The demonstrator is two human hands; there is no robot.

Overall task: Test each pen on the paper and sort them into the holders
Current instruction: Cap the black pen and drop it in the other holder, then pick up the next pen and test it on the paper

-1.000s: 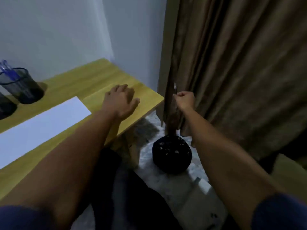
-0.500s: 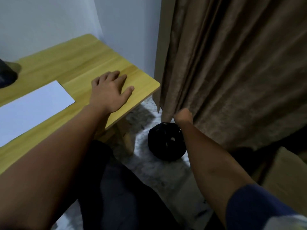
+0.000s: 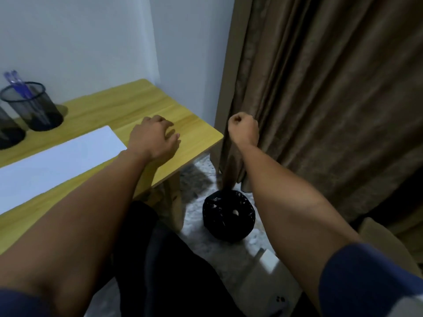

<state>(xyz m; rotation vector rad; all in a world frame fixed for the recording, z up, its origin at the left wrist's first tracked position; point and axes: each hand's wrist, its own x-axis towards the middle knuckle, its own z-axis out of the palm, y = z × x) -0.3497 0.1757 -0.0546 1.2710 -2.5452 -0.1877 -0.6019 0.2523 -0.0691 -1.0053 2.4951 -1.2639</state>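
Observation:
A white sheet of paper (image 3: 55, 161) lies on the wooden desk (image 3: 196, 138). At the back left stands a black mesh holder (image 3: 32, 106) with blue pens (image 3: 18, 88) in it, and a second dark holder (image 3: 9, 131) shows at the left edge. My left hand (image 3: 155, 138) rests palm down on the desk beside the paper, fingers slightly spread. My right hand (image 3: 243, 131) is a closed fist in the air past the desk's right edge, high above a black bin (image 3: 229, 218) on the floor. No pen shows in the fist.
A brown curtain (image 3: 332, 99) hangs just right of my right fist. The black-bagged bin stands on the speckled floor by the desk leg (image 3: 174, 197). My dark-clothed legs (image 3: 160, 259) are below. A tan cushion (image 3: 384, 243) sits at the right.
One second ago my right fist held a pen upright. It dipped to the bin, and now it is raised again with no pen visible. My left hand stayed on the desk.

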